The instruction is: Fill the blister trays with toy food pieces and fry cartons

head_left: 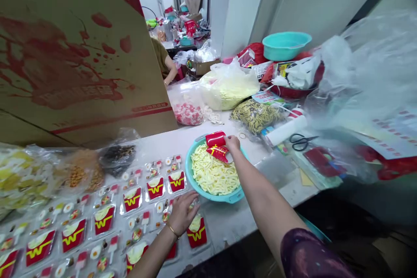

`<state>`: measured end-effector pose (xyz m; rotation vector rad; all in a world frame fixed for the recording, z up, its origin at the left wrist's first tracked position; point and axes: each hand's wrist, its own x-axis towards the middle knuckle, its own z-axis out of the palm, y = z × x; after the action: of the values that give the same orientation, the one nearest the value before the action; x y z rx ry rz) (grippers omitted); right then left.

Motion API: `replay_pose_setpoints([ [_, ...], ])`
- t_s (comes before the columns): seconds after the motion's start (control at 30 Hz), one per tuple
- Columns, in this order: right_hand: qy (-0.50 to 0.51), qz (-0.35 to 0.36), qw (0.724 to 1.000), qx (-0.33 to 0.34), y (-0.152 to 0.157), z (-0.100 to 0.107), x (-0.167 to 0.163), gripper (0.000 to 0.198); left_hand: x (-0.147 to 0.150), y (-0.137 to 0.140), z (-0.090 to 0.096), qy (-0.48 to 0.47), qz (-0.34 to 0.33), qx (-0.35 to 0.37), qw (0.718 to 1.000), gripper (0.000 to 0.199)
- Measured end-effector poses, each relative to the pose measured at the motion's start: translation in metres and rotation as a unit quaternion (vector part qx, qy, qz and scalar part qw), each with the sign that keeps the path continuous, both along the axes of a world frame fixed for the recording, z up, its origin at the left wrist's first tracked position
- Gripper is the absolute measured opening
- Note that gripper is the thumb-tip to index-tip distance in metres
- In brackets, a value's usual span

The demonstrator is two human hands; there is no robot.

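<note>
My right hand (233,144) is closed on the edge of a shiny red can-like piece (215,139) with a red-and-yellow flap below it, possibly one cut-open can. The piece rests at the far side of a turquoise basin (202,196), over a heap of pale yellow fry-shaped pieces (213,176). Left of the basin, my left hand (184,212) lies with its fingers spread over the clear blister trays. A red fry-box piece (196,230) with a yellow W sits in the tray beside it. Whether the left fingers touch a tray I cannot tell.
Rows of similar trays cover the table's left, before bags of small pieces (83,173) and a large cardboard box (81,61). Scissors (301,141), a white roll (286,130) and plastic bags lie right. Another person's arm (170,69) shows behind the box.
</note>
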<state>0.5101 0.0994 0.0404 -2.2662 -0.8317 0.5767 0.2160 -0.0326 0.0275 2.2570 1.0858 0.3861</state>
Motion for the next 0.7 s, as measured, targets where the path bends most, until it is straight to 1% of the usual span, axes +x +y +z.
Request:
replay_pose_setpoints([
  [0.1, 0.043, 0.031, 0.998, 0.028, 0.002, 0.003, 0.002, 0.020, 0.005, 0.013, 0.002, -0.017, 0.002, -0.005, 1.000, 0.030],
  [0.17, 0.063, 0.062, 0.994, 0.059, -0.010, 0.008, 0.000, 0.018, 0.015, 0.028, 0.007, -0.037, 0.012, 0.003, 0.999, 0.038],
  [0.2, 0.065, 0.091, 0.990, 0.090, -0.020, 0.012, -0.002, 0.017, 0.021, 0.037, 0.012, -0.044, 0.022, 0.014, 0.999, 0.046],
  [0.23, 0.059, 0.128, 0.981, 0.133, -0.033, 0.015, -0.005, 0.016, 0.029, 0.047, 0.018, -0.049, 0.034, 0.029, 0.998, 0.057],
  [0.27, 0.048, 0.174, 0.966, 0.183, -0.047, 0.019, -0.008, 0.015, 0.037, 0.058, 0.025, -0.048, 0.044, 0.044, 0.997, 0.070],
  [0.33, 0.016, 0.277, 0.920, 0.278, -0.079, 0.026, -0.017, 0.015, 0.055, 0.078, 0.040, -0.043, 0.038, 0.048, 0.997, 0.093],
  [0.37, 0.002, 0.323, 0.895, 0.306, -0.095, 0.028, -0.022, 0.016, 0.064, 0.085, 0.048, -0.047, 0.003, 0.023, 0.999, 0.100],
  [0.4, -0.009, 0.356, 0.877, 0.322, -0.109, 0.031, -0.026, 0.017, 0.073, 0.090, 0.054, -0.058, -0.052, -0.024, 0.997, 0.102],
  [0.43, -0.017, 0.381, 0.863, 0.332, -0.122, 0.032, -0.029, 0.019, 0.081, 0.093, 0.059, -0.070, -0.115, -0.084, 0.987, 0.100],
  [0.47, -0.023, 0.398, 0.853, 0.338, -0.132, 0.033, -0.031, 0.021, 0.090, 0.094, 0.063, -0.080, -0.180, -0.147, 0.969, 0.093],
  [0.5, -0.028, 0.407, 0.847, 0.341, -0.141, 0.034, -0.031, 0.022, 0.098, 0.093, 0.065, -0.085, -0.232, -0.202, 0.948, 0.085],
  [0.53, -0.034, 0.408, 0.846, 0.343, -0.148, 0.034, -0.029, 0.024, 0.106, 0.090, 0.066, -0.083, -0.267, -0.236, 0.931, 0.076],
  [0.57, -0.038, 0.403, 0.848, 0.342, -0.154, 0.034, -0.023, 0.025, 0.113, 0.088, 0.066, -0.075, -0.285, -0.242, 0.925, 0.071],
  [0.6, -0.045, 0.388, 0.854, 0.344, -0.160, 0.033, -0.016, 0.025, 0.120, 0.086, 0.065, -0.061, -0.289, -0.222, 0.929, 0.067],
  [0.63, -0.053, 0.361, 0.863, 0.351, -0.165, 0.032, -0.007, 0.025, 0.127, 0.085, 0.063, -0.041, -0.283, -0.184, 0.940, 0.066],
  [0.7, -0.075, 0.288, 0.880, 0.370, -0.175, 0.030, 0.014, 0.023, 0.140, 0.091, 0.059, 0.009, -0.249, -0.086, 0.965, 0.065],
])
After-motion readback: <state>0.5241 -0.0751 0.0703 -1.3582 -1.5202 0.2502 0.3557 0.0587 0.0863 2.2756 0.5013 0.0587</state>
